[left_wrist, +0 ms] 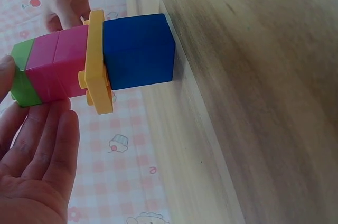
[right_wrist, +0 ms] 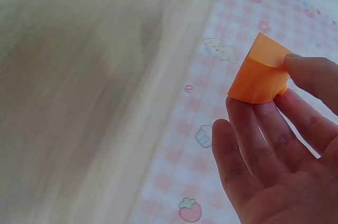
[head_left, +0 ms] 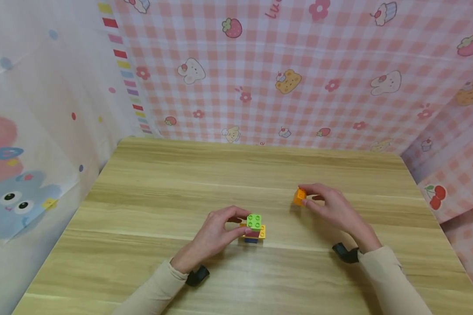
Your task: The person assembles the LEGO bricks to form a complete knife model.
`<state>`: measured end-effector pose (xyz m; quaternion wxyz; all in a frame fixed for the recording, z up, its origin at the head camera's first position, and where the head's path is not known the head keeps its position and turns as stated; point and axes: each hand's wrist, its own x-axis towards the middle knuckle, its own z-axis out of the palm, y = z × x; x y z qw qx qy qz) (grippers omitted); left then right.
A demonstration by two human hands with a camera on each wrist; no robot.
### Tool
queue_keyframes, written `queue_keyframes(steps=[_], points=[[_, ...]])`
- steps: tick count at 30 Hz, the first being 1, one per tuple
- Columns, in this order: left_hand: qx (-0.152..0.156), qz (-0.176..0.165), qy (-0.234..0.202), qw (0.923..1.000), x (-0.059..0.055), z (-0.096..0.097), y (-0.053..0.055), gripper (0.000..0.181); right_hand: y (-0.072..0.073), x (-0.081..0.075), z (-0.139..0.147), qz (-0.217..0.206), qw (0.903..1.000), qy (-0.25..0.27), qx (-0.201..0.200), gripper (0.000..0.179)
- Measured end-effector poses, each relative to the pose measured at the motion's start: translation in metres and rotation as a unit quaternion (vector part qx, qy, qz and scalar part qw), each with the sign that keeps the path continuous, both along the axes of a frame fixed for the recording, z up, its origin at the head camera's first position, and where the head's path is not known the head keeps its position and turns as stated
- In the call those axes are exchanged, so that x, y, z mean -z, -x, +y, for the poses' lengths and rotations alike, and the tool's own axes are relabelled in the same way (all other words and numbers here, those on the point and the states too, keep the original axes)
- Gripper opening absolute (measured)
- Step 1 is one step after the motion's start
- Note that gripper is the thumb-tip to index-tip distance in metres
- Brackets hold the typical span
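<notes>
A small tower of toy building bricks stands on the wooden table in front of me. Its base is a blue brick (left_wrist: 140, 49), topped by a yellow plate (left_wrist: 95, 60) that juts out at the sides. Two pink bricks (left_wrist: 57, 60) follow, and a green brick (head_left: 254, 222) with round studs crowns it. My left hand (head_left: 218, 229) pinches the tower near its top between thumb and fingers. Further right and farther back, my right hand (head_left: 335, 208) holds an orange brick (right_wrist: 259, 73) with a curved side between thumb and fingertips, apart from the tower.
The wooden table (head_left: 161, 192) extends around both hands. Behind it hangs a pink checked cloth (head_left: 256, 52) with cartoon prints, and a white printed cloth (head_left: 35, 100) hangs on the left. Each wrist carries a black strap-like piece, one by the right sleeve (head_left: 386, 271).
</notes>
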<state>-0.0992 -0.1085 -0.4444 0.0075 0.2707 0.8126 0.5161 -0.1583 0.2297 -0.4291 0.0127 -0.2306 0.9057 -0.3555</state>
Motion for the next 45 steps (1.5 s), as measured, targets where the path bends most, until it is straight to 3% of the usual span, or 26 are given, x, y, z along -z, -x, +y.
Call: queue_keyframes(steps=[21,45], points=[[-0.003,0.011,0.000,0.9999,0.001,0.000,0.000,0.032,-0.028,-0.021,-0.018,0.046,0.9988,0.017,0.007,0.040],[0.002,0.002,-0.012,0.9999,0.000,0.000,0.000,0.030,-0.050,-0.032,-0.045,0.088,0.9935,0.059,-0.041,0.043]])
